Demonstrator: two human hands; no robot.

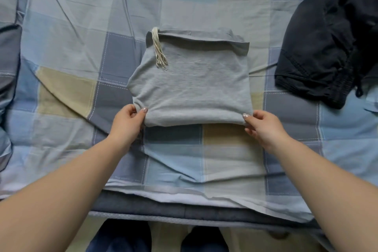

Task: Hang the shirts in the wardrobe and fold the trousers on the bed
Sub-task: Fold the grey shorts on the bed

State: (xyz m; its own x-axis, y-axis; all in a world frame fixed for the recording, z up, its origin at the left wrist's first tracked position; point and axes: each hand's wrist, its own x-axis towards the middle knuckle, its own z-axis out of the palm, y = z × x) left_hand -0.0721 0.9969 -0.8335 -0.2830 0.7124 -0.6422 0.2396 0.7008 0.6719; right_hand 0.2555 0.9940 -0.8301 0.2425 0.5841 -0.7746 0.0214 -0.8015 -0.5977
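Observation:
Folded grey trousers (190, 86) lie in a compact stack in the middle of the bed (65, 51), which has a checked blue, grey and beige cover. A cream drawstring (158, 49) hangs over their far left corner. My left hand (127, 124) pinches the near left corner of the folded trousers, thumb on top. At the near right corner, my right hand (262, 128) pinches the fabric the same way. The near edge of the trousers is lifted slightly off the cover.
A crumpled black garment (331, 37) lies at the bed's right side. A bunched quilt or pillow (8, 57) runs along the left edge. The bed's front edge (184, 208) is near my legs, with floor below.

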